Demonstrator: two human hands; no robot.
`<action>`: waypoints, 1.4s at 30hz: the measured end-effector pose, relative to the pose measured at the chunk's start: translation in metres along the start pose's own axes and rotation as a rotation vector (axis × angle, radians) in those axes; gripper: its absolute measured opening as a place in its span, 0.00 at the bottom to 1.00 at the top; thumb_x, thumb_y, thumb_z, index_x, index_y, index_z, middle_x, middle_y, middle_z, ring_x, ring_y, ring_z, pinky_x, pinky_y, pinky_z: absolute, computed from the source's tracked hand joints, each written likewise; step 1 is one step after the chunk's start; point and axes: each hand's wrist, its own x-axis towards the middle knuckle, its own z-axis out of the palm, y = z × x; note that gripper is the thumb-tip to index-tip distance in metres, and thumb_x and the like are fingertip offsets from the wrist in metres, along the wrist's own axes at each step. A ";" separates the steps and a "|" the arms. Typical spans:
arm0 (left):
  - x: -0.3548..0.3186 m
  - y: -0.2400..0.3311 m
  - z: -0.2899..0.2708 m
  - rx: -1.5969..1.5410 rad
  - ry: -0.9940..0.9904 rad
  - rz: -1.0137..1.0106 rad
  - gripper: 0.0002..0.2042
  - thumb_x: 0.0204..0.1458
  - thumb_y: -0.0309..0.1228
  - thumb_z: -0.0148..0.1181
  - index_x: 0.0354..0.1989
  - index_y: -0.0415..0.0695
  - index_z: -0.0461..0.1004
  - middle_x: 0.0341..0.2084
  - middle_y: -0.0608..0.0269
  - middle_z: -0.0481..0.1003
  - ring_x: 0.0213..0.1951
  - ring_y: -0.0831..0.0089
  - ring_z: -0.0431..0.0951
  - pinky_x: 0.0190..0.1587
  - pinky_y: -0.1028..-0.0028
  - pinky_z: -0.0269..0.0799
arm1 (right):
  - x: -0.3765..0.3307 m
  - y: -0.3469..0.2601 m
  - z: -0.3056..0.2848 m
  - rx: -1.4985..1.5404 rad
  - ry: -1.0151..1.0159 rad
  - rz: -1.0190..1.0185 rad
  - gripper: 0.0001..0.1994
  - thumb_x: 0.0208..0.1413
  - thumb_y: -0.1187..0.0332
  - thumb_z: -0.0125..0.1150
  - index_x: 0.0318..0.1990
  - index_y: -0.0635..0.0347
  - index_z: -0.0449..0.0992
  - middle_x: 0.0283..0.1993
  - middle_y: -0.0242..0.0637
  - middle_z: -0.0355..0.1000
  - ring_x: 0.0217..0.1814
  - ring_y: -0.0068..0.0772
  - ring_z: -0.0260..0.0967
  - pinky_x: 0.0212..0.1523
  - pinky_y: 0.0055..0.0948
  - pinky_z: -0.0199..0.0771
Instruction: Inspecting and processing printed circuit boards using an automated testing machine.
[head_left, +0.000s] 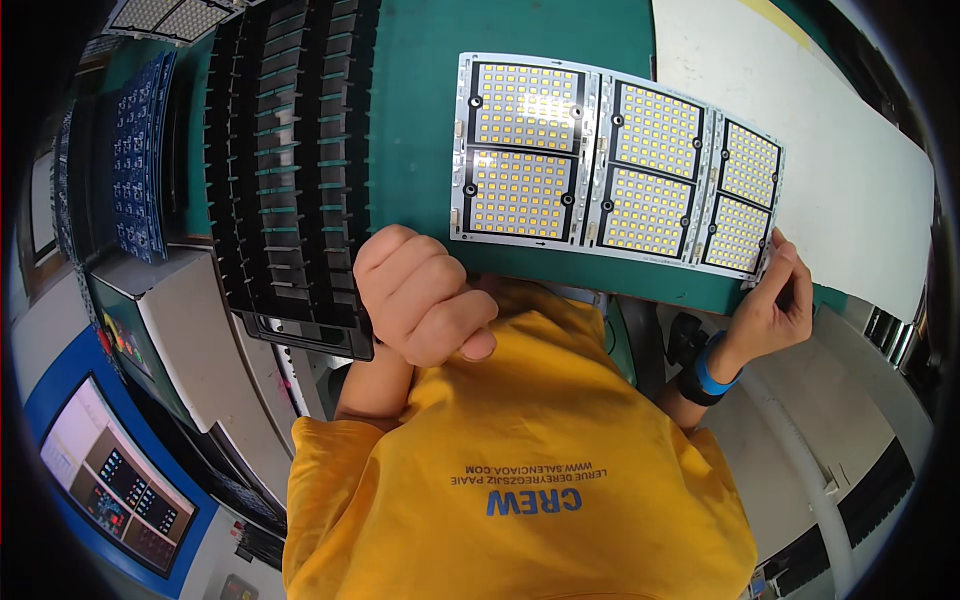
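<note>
A white LED circuit board, with yellow LEDs in several black-framed squares, is over the green work surface in front of me. My right hand pinches its near right corner between thumb and fingers. Whether the board's far side rests on the surface or is raised, I cannot tell. My left hand is closed in a fist, apart from the board and beside the front end of a black slotted rack. Its palm is hidden, so anything inside the fist does not show. A blue and black band circles my right wrist.
Blue circuit boards stand upright left of the rack. Another LED board is at the far left. A white sheet covers the right side of the green surface. A blue-framed monitor is at lower left.
</note>
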 end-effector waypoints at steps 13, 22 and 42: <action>-0.003 0.000 0.001 -0.005 0.010 -0.015 0.18 0.59 0.47 0.45 0.23 0.49 0.67 0.14 0.71 0.58 0.15 0.74 0.59 0.19 0.75 0.52 | -0.004 0.001 -0.003 -0.047 -0.029 0.029 0.10 0.57 0.73 0.55 0.33 0.74 0.78 0.33 0.42 0.78 0.32 0.20 0.72 0.36 0.17 0.70; -0.005 0.000 0.000 0.003 -0.004 -0.027 0.18 0.59 0.48 0.45 0.23 0.49 0.67 0.14 0.70 0.59 0.15 0.74 0.60 0.19 0.75 0.53 | -0.005 0.001 -0.002 -0.047 -0.027 0.044 0.09 0.57 0.73 0.55 0.33 0.73 0.78 0.33 0.41 0.78 0.31 0.18 0.71 0.35 0.15 0.69; -0.003 0.001 0.000 0.028 -0.033 -0.055 0.18 0.58 0.48 0.47 0.22 0.49 0.69 0.15 0.70 0.59 0.15 0.74 0.61 0.20 0.75 0.52 | -0.004 0.000 0.005 0.006 0.047 -0.054 0.07 0.54 0.74 0.59 0.31 0.68 0.80 0.19 0.26 0.70 0.16 0.06 0.48 0.17 0.13 0.39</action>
